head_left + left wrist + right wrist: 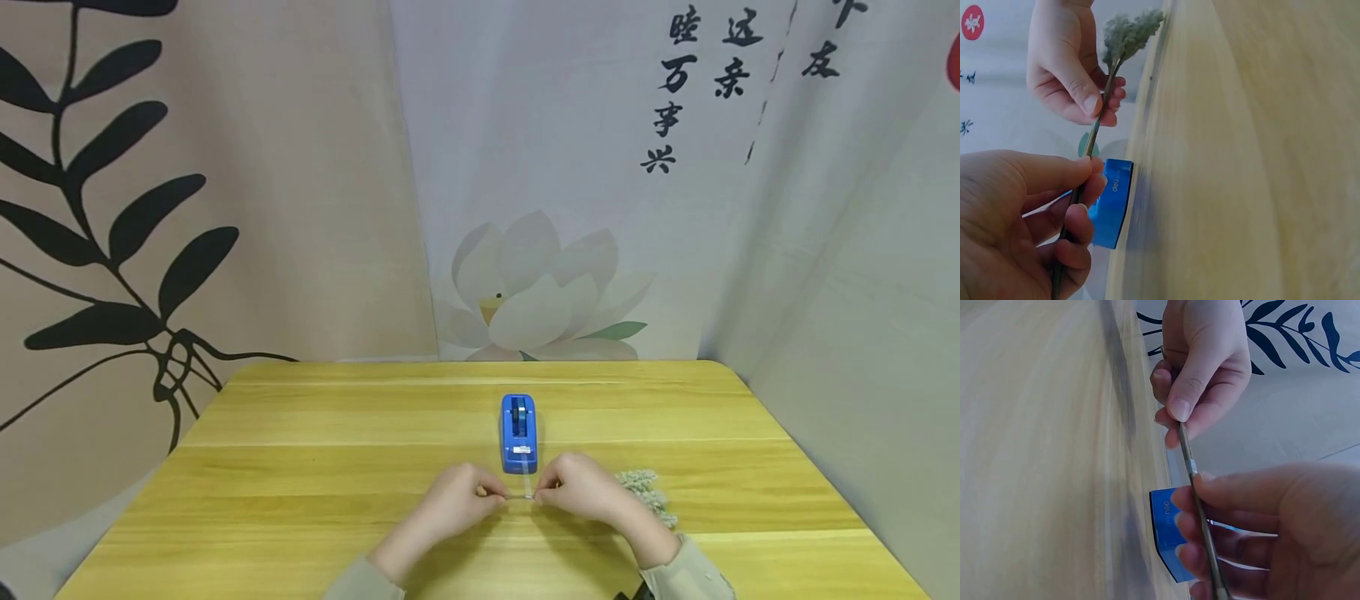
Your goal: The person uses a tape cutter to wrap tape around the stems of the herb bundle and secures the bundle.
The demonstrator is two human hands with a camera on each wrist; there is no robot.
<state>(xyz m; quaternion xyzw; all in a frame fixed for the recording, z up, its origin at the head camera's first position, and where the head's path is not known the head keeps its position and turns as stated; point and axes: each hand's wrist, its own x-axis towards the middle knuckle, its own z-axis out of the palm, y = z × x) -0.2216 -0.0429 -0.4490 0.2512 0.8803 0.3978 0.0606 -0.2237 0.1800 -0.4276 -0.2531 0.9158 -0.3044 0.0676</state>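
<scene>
A thin brown stem (516,497) of a dried or artificial flower sprig runs crosswise between the two hands. My left hand (459,498) pinches it between thumb and fingers, with its lower end passing through the curled fingers in the left wrist view. On the flower side, my right hand (587,487) pinches the same stem. The pale grey-green flower head (643,483) shows beyond the right wrist, partly hidden by it. A strip of clear tape (527,485) stretches from the blue tape dispenser (519,461) to the stem beside the right fingertips.
The dispenser stands just beyond the hands on a wooden table (337,417). A printed curtain (315,167) hangs behind the table's far edge. Something black (641,592) shows at the bottom edge by the right sleeve.
</scene>
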